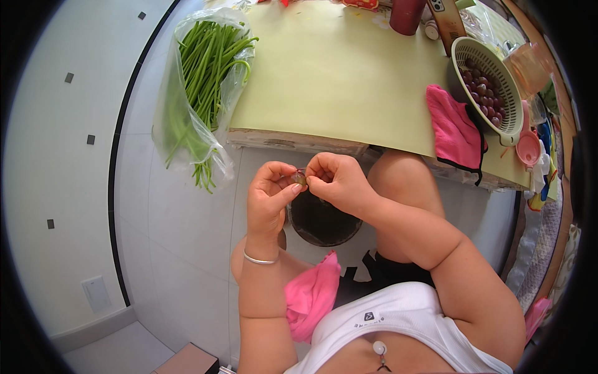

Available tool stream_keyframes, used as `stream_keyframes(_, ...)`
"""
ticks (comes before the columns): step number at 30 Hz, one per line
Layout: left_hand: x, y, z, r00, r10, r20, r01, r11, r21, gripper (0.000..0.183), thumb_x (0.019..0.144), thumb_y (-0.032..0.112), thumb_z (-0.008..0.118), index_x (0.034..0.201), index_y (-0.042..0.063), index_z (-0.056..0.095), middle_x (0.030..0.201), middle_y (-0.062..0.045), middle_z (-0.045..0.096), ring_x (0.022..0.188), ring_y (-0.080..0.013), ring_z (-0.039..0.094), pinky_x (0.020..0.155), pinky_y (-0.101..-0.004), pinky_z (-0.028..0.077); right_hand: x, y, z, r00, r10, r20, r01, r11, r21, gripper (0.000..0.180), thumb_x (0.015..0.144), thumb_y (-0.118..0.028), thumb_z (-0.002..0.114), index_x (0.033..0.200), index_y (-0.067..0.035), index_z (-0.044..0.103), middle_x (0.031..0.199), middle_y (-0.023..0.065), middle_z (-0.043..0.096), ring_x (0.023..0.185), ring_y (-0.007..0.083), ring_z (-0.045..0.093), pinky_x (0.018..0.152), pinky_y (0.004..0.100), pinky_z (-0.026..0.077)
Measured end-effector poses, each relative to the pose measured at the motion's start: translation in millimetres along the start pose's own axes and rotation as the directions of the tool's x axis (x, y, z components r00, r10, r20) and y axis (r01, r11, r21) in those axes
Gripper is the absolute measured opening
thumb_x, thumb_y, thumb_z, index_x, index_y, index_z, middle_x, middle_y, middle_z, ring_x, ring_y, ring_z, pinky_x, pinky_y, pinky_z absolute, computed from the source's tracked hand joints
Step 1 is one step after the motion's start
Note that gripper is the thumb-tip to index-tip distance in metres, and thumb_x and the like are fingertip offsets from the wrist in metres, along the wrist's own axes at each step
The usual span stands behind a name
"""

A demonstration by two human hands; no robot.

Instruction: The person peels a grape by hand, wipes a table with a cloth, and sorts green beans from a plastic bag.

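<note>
Between the thumb and fingers of my left hand [268, 201] is a partly peeled grape [299, 177], greenish with some reddish skin. My right hand [338, 180] pinches at the grape's right side, its fingertips touching it; a thin reddish strip shows between the two hands. Both hands are held above a dark round bin [324, 222] on the floor between my knees. The inside of the bin is too dark to make out. On the table's right, a double colander [511, 100] holds many dark red grapes [484, 91].
The table [336, 79] has a yellow-green cover. A plastic bag of green vegetable stems [210, 70] hangs over its left edge. A pink cloth [451, 126] drapes over the front edge near a pink funnel [529, 147]. A phone [446, 21] and a dark red cup [407, 16] stand farther back.
</note>
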State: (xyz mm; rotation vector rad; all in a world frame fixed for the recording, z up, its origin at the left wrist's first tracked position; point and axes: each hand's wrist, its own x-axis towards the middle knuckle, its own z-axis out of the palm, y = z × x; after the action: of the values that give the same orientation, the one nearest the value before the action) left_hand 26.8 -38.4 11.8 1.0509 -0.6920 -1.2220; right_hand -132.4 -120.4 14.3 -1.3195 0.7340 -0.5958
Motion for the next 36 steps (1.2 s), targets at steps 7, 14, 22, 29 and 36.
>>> stream_keyframes(7, 2, 3, -13, 0.974, -0.137, 0.181, 0.178, 0.957, -0.23, 0.026, 0.082, -0.002, 0.063, 0.107, -0.001, 0.056, 0.106, -0.016, 0.065, 0.096, -0.0242, 0.065, 0.086, -0.0372, 0.056, 4, 2, -6, 1.0, 0.013, -0.013, -0.012, 0.998, 0.059, 0.014, 0.085, -0.01, 0.063, 0.087, 0.003, 0.065, 0.076, 0.0043, 0.066, 0.066, 0.0089, 0.059, 0.061, 0.025, 0.049)
stream_keyframes(14, 2, 1, -12, 0.999, -0.027, -0.042, 0.017, 0.975, -0.224, 0.028, 0.081, -0.009, 0.063, 0.106, 0.001, 0.058, 0.109, -0.015, 0.064, 0.096, -0.023, 0.066, 0.087, -0.037, 0.056, 3, 3, -3, 0.99, 0.14, -0.031, -0.135, 0.981, 0.137, 0.016, 0.086, -0.014, 0.067, 0.09, 0.001, 0.067, 0.077, 0.0039, 0.066, 0.066, 0.0081, 0.058, 0.058, 0.0234, 0.048)
stream_keyframes(22, 0, -8, 10, 0.924, 0.374, -0.08, -0.317, 0.866, 0.388, 0.032, 0.076, -0.015, 0.069, 0.1, 0.001, 0.056, 0.108, -0.01, 0.061, 0.099, -0.0177, 0.064, 0.089, -0.0297, 0.052, 5, 6, 1, 0.977, 0.211, 0.011, -0.204, 0.931, 0.303, 0.017, 0.084, -0.015, 0.07, 0.091, 0.001, 0.068, 0.077, 0.0033, 0.066, 0.062, 0.0063, 0.054, 0.056, 0.0216, 0.045)
stream_keyframes(29, 1, -8, 16, 0.821, 0.558, 0.123, -0.453, 0.504, 0.735, 0.032, 0.076, -0.015, 0.068, 0.1, 0.001, 0.056, 0.109, -0.01, 0.06, 0.099, -0.0181, 0.063, 0.09, -0.0293, 0.051, 5, 4, -1, 0.971, 0.237, -0.012, -0.218, 0.91, 0.351, 0.013, 0.082, -0.013, 0.069, 0.087, -0.001, 0.067, 0.075, 0.002, 0.064, 0.062, 0.0052, 0.052, 0.055, 0.0217, 0.042)
stream_keyframes(36, 0, -13, 21, 0.938, 0.315, -0.144, -0.262, 0.918, 0.299, 0.027, 0.078, -0.01, 0.067, 0.101, 0.001, 0.057, 0.105, -0.011, 0.062, 0.096, -0.0194, 0.063, 0.09, -0.0321, 0.051, 3, 6, 1, 0.989, 0.119, -0.085, -0.1, 0.975, 0.199, 0.004, 0.084, -0.006, 0.063, 0.082, -0.003, 0.061, 0.073, -0.0032, 0.056, 0.063, 0.0034, 0.047, 0.054, 0.0207, 0.037)
